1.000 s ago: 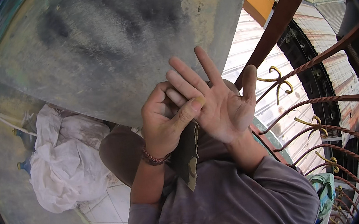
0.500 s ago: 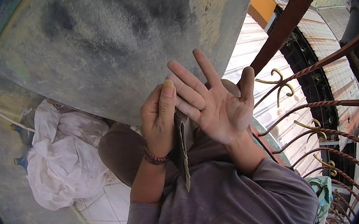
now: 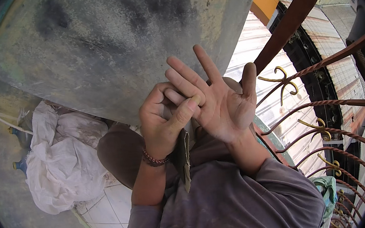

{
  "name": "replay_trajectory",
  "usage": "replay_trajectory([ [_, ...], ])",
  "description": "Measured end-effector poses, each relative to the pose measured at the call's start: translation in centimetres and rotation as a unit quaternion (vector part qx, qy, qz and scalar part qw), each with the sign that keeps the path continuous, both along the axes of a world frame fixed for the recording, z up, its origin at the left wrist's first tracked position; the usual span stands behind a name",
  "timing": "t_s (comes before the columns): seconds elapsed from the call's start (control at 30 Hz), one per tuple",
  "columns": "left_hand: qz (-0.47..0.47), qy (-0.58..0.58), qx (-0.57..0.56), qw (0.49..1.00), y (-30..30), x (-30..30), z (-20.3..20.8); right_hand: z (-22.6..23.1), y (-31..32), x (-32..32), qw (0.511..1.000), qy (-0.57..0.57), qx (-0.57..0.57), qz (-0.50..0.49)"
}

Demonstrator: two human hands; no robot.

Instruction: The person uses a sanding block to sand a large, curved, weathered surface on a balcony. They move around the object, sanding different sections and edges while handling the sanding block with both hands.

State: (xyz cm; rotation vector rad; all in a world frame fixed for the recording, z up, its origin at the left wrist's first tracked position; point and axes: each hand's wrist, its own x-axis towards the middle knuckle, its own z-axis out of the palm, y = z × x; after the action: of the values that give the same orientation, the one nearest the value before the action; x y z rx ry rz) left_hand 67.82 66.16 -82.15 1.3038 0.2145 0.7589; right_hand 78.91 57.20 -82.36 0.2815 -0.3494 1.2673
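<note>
My right hand (image 3: 219, 98) is raised with its palm toward me and its fingers spread. My left hand (image 3: 165, 120) grips a dark flat piece, like a strip of sandpaper or cloth (image 3: 183, 159), which hangs down below the hand. Its thumb presses on the little-finger side of the right hand. A braided band sits on the left wrist. Both sleeves are grey-purple.
A stained concrete wall (image 3: 107, 46) fills the top. A crumpled white sack (image 3: 61, 155) lies on the tiled floor at the left. A brown metal railing with gold scrolls (image 3: 317, 112) curves along the right, with corrugated roofs beyond.
My left hand has closed more tightly against the right hand's fingers, its thumb now across them. The dark piece has turned to show more of its face. Both hands stay in place.
</note>
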Motion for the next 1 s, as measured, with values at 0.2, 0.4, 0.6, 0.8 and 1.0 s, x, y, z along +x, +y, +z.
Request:
replay_trajectory([
  [0.2, 0.008, 0.003, -0.040, 0.999, -0.1, 0.1, 0.1, 0.1, 0.2, 0.0, 1.000, 0.008, -0.017, -0.003],
  [0.4, 0.064, 0.038, -0.076, 0.994, 0.0, 0.6, -0.1, -0.6, 0.5, -0.9, 0.973, -0.193, -0.053, -0.114],
  [0.6, 0.127, 0.055, -0.071, 0.988, 0.6, 0.4, -0.5, -1.2, 1.2, -1.3, 0.952, -0.277, -0.034, -0.125],
  [0.8, 0.086, 0.030, -0.028, 0.995, 0.8, 0.6, -0.7, -0.8, 1.2, -1.2, 0.939, -0.299, -0.069, -0.152],
  [1.0, 0.044, 0.014, -0.079, 0.996, 1.2, 0.0, -0.1, -0.2, 1.3, -1.7, 0.942, -0.286, -0.082, -0.159],
])
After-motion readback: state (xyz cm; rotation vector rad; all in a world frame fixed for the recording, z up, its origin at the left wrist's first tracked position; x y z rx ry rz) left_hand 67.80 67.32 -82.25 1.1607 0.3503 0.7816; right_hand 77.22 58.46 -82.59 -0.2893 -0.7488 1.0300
